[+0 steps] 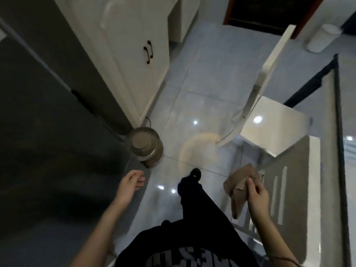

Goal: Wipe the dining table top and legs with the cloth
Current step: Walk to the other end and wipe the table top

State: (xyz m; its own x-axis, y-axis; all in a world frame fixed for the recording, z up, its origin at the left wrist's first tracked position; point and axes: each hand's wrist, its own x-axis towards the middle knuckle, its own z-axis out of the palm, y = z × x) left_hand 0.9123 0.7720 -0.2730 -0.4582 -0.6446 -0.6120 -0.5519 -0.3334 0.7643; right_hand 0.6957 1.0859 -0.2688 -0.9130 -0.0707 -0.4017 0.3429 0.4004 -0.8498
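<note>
Brown cloth (238,186) pinched in right hand (257,195), hanging just beside the glass dining table (327,132) edge. Left hand (131,183) empty, fingers loosely curled. White chair (269,120) beyond blocks the table side; I'd expect a snag or bump reaching the legs.

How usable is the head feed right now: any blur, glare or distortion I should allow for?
Head view: dim overall and motion-smeared; ceiling-light glare spots dot the glossy floor tiles and the white chair seat; wide-angle bending curves the cabinet edges. The right hand holding the brown cloth reads clearly enough, left hand soft.
</note>
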